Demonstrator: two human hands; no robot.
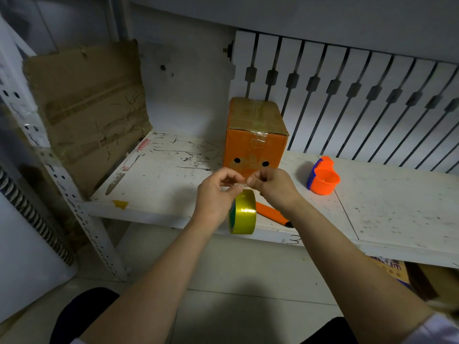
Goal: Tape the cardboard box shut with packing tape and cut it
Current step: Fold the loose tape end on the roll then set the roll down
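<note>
An orange cardboard box (255,142) stands upright at the back of the white shelf, its top flaps down with old clear tape across them. A roll of yellowish packing tape (243,212) hangs on edge in front of the shelf's front edge. My left hand (216,192) and my right hand (273,187) are close together just above the roll, each pinching the free end of the tape between thumb and fingers. An orange utility knife (272,214) lies on the shelf behind the roll, partly hidden by my right wrist.
An orange and blue tape dispenser (323,178) sits on the shelf (385,207) to the right of the box. A flattened cardboard sheet (87,108) leans against the perforated metal upright at the left. More cardboard lies under the shelf at the lower right.
</note>
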